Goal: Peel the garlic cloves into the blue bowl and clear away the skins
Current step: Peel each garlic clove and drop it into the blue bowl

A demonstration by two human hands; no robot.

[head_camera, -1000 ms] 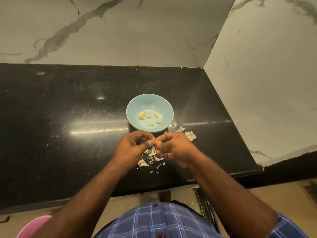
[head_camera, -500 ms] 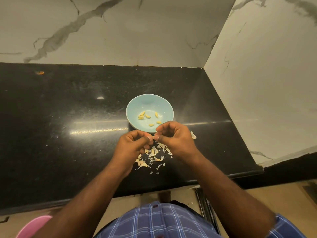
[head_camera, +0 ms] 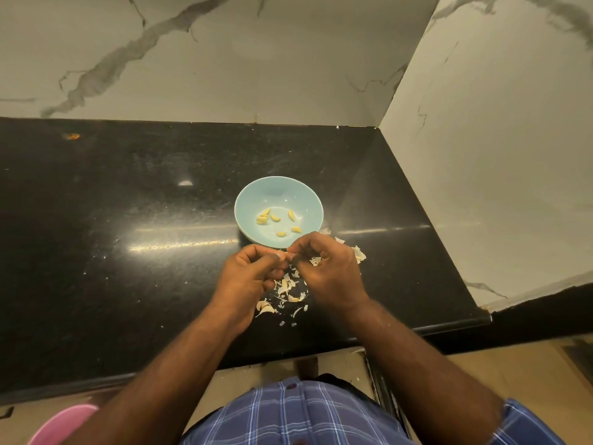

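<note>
Looking down, we see our checked shirt point(head_camera: 298, 412) closest to us, and a pink thing point(head_camera: 61, 423) poking in at the bottom corner, cut off so we cannot tell what it is. Past that is the black counter point(head_camera: 112, 252). Our left hand point(head_camera: 250, 277) and right hand point(head_camera: 327, 271) meet just in front of the blue bowl point(head_camera: 278, 187), fingers curled, both pinching one small garlic clove point(head_camera: 282, 254) between them. We think we hold it there, close to the bowl, so the clean clove can drop right in. The clove is mostly hidden by our fingertips, so we cannot tell how much skin is left on it. Under our hands, on the near side of the bowl, lies a heap of papery skins point(head_camera: 287, 290), and more skins point(head_camera: 359, 253) sit to the right of the bowl. They fall there as we peel, we guess. Inside the bowl rest a few peeled cloves point(head_camera: 274, 217). Behind the bowl stands the marble wall point(head_camera: 224, 59).
</note>
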